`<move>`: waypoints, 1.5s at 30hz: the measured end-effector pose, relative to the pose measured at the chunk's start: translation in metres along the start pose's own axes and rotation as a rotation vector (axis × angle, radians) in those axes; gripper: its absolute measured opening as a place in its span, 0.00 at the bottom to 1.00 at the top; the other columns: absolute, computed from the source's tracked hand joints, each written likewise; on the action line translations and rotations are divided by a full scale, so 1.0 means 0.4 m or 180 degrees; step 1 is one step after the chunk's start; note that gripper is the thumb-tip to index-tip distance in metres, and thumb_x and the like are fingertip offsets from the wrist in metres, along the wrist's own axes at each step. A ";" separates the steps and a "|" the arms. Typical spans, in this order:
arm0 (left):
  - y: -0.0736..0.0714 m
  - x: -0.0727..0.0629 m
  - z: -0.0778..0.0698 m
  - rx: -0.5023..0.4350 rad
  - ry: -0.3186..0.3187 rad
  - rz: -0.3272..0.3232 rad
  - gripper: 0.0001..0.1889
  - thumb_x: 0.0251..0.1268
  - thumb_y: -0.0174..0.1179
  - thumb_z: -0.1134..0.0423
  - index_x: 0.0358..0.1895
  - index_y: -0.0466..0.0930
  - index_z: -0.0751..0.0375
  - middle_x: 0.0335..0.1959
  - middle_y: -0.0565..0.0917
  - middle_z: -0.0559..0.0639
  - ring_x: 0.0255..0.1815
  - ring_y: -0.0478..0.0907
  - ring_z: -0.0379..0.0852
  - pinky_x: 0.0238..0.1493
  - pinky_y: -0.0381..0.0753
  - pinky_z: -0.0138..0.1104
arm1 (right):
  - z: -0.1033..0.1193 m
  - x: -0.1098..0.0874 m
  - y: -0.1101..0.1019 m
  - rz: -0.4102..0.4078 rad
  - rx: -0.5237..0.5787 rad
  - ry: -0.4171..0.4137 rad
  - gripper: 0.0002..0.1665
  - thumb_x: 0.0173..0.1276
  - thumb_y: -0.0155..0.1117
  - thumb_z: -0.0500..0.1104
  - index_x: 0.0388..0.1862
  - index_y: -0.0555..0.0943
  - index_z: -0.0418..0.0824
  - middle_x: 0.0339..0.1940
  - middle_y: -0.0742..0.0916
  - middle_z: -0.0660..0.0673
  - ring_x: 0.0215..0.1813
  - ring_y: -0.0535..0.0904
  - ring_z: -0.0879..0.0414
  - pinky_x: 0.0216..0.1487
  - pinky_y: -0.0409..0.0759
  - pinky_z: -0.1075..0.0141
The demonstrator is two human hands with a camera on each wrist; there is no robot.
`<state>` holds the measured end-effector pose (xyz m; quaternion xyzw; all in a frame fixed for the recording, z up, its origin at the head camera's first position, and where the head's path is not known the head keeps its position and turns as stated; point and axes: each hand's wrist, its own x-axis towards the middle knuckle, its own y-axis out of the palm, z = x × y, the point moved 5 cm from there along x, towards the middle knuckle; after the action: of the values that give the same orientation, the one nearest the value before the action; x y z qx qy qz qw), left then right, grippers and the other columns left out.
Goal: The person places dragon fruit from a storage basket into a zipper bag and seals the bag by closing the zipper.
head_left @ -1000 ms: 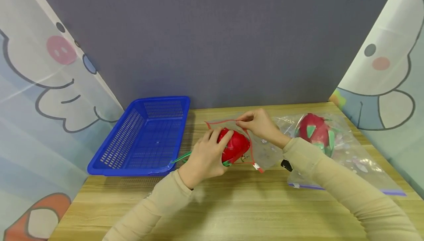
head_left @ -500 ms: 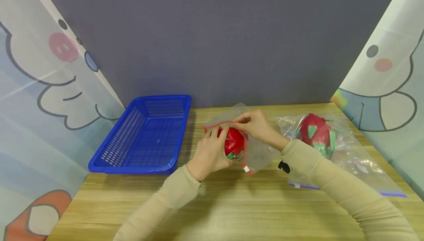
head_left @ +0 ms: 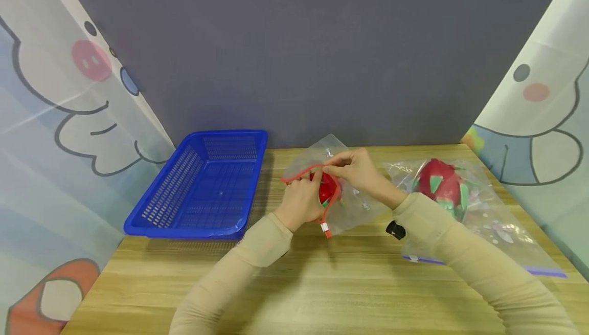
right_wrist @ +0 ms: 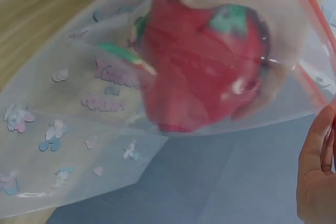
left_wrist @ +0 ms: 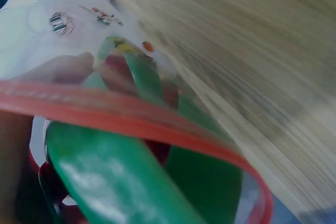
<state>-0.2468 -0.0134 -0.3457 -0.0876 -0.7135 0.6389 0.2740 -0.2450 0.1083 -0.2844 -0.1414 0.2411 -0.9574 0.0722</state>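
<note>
My left hand [head_left: 300, 198] holds a red toy dragon fruit [head_left: 327, 187] with green leaves, reaching through the mouth of a clear zip bag [head_left: 355, 216]. Through the film in the right wrist view, the fruit [right_wrist: 202, 66] shows inside the bag, my left fingers curled around it. The bag's red zip edge [left_wrist: 121, 116] crosses over a green leaf [left_wrist: 113, 177] in the left wrist view. My right hand [head_left: 358, 172] pinches that red edge at the far side of the mouth. A white slider [head_left: 324, 226] hangs at its near end.
At the left stands a blue plastic basket [head_left: 211, 197] with slotted walls. A second clear bag [head_left: 506, 240], purple-edged, lies at the right with another dragon fruit [head_left: 443, 184] in it. The grey panel [head_left: 317, 59] rises behind the wooden table [head_left: 349, 289].
My left hand has pushed the dragon fruit forward and deeper into the bag, whose red mouth now passes over the left fingers. My right hand keeps its pinch on the edge, almost unmoved.
</note>
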 end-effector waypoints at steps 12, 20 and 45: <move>0.028 0.039 0.001 0.0048 0.0071 0.0017 0.46 0.45 0.67 0.50 0.68 0.55 0.60 0.39 0.80 0.60 0.14 0.76 0.42 0.15 0.77 0.31 | 0.020 0.002 -0.035 -0.0065 -0.0158 -0.0254 0.07 0.57 0.68 0.39 0.33 0.86 0.38 0.32 0.86 0.42 0.29 0.78 0.62 0.26 0.74 0.71; 0.092 0.057 0.036 -0.0530 -0.0538 0.1067 0.56 0.42 0.67 0.37 0.72 0.44 0.53 0.57 0.73 0.64 0.46 0.80 0.55 0.41 0.82 0.39 | 0.028 0.000 -0.035 -0.0080 -0.0221 -0.0282 0.07 0.57 0.68 0.40 0.33 0.86 0.39 0.30 0.86 0.43 0.30 0.79 0.58 0.28 0.76 0.69; 0.064 -0.007 0.055 -0.1832 -0.0032 0.1151 0.39 0.64 0.54 0.55 0.73 0.41 0.53 0.74 0.45 0.58 0.68 0.58 0.59 0.61 0.66 0.51 | 0.009 0.012 -0.035 -0.0076 -0.0289 -0.0238 0.08 0.58 0.67 0.43 0.34 0.86 0.41 0.31 0.86 0.44 0.32 0.79 0.56 0.30 0.75 0.67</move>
<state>-0.2614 -0.0296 -0.3720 -0.2832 -0.8388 0.4500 0.1167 -0.2496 0.1179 -0.2736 -0.1830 0.2798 -0.9403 0.0632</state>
